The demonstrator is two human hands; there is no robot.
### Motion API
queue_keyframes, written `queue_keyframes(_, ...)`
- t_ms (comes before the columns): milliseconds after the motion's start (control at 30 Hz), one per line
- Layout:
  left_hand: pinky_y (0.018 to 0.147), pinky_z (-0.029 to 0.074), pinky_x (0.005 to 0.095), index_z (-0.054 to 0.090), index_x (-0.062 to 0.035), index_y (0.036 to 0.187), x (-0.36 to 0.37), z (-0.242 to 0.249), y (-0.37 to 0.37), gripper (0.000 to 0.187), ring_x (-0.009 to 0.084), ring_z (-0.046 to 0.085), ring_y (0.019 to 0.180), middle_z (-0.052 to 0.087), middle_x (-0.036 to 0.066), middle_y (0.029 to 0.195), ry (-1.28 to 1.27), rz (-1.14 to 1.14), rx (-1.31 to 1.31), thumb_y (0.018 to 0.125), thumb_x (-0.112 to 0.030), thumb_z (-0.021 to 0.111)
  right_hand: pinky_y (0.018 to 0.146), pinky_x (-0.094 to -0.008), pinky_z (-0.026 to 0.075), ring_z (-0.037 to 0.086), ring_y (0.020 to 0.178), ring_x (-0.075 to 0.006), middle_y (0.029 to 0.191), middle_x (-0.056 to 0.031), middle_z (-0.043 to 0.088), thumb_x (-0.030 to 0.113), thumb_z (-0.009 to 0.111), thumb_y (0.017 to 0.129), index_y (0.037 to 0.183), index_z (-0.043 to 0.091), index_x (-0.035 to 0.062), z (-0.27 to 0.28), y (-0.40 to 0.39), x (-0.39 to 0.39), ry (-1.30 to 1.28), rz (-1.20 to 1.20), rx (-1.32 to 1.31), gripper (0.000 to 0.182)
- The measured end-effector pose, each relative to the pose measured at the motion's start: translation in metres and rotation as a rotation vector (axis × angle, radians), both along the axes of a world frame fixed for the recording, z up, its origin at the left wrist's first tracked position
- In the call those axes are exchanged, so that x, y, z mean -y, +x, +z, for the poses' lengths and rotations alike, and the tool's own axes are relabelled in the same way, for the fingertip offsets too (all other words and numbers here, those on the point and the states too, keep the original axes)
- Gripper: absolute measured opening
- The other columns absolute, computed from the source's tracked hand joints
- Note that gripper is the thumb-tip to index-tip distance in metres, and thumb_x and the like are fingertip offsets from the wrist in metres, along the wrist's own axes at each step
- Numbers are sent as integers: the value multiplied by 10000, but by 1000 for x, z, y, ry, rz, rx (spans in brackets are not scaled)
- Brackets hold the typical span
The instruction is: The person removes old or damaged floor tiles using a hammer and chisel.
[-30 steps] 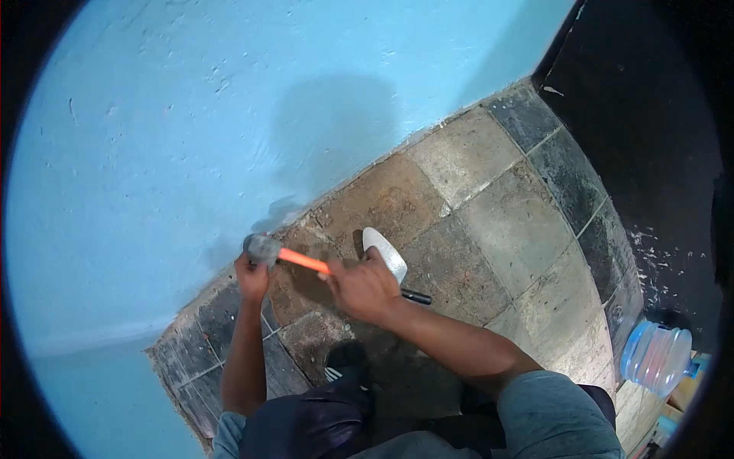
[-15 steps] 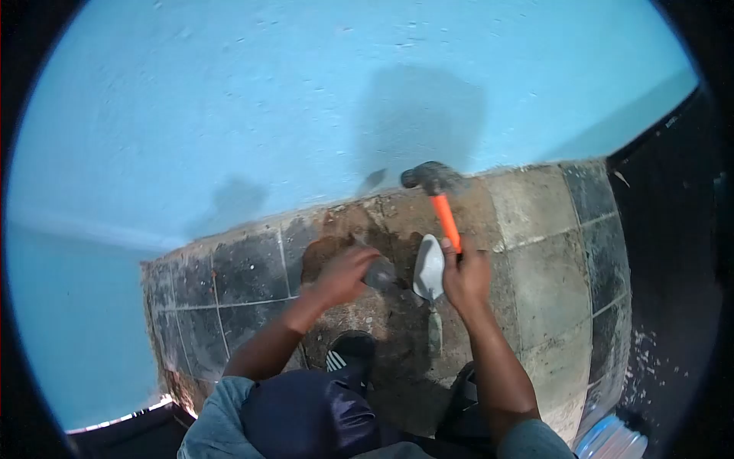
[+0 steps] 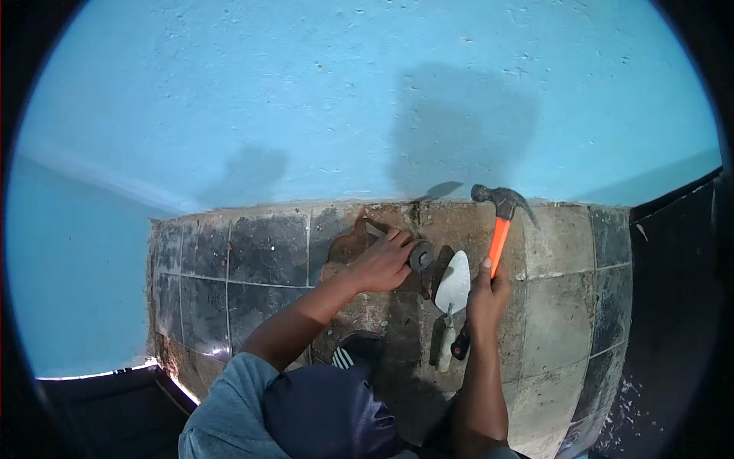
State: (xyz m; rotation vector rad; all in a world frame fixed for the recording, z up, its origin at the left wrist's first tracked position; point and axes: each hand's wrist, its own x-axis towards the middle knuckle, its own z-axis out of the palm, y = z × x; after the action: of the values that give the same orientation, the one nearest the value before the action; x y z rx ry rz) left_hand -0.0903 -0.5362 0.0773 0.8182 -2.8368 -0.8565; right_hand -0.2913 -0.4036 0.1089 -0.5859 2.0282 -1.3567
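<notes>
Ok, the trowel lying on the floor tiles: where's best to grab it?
Probably by its handle, coming from the near side. The trowel lies flat with the blade pointing at the wall and the handle toward the person, beside the right hand holding the hammer.

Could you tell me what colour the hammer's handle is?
Bright orange, on the hammer in the right hand; head view.

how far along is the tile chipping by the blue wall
Early stage, it seems. Done: one brown patch beside the blue wall looks stripped. In hand: the left hand holds a dark metal chisel at that patch's edge, and the right hand raises an orange-handled claw hammer. A steel pointed trowel lies between them. Left: the surrounding grey floor tiles look intact.
</notes>
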Motion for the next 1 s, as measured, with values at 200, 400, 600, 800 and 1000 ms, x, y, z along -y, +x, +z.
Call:
queue_keyframes(200, 1043, 436, 530, 501, 33, 1351, 11, -18, 5, 516, 447, 537, 1176, 532, 237, 1304, 60, 32, 158, 857, -76, 607, 536, -289, 318, 392, 601, -77, 672, 37, 452, 293, 537, 1067, 873, 577, 33, -39, 3, -16, 43, 21, -71, 327)
queue_keyframes(400, 941, 496, 535, 530, -7, 1339, 19, -46, -5, 489, 421, 567, 1135, 556, 198, 1230, -106, 71, 110, 872, -90, 649, 530, -295, 359, 445, 584, -87, 655, 14, 473, 301, 537, 1068, 863, 548, 46, -49, 14, -28, 110, 60, 69, 327)
queue_keyframes(600, 882, 513, 512, 570, 3, 1248, 24, -43, -8, 375, 394, 579, 1054, 559, 173, 1141, -112, 122, 12, 885, -73, 631, 525, -282, 374, 486, 579, -90, 660, 3, 510, 300, 533, 1070, 898, 543, 56, -54, 29, -30, 105, 64, 147, 298)
queue_keyframes(800, 897, 520, 504, 571, 19, 1279, 25, -45, -5, 426, 401, 589, 1094, 569, 194, 1195, -138, 169, 10, 873, -85, 649, 540, -298, 395, 513, 595, -99, 670, 1, 525, 279, 554, 1058, 934, 586, 39, -41, 43, -35, 86, 128, 219, 272)
queue_keyframes(1000, 935, 503, 514, 576, -10, 1321, 28, -43, -12, 448, 380, 602, 1128, 576, 188, 1273, -90, 137, 97, 891, -117, 639, 716, -382, 485, 608, 773, -199, 814, -94, 622, 207, 639, 987, 1012, 595, -10, -39, 55, -36, 234, 250, 99, 223)
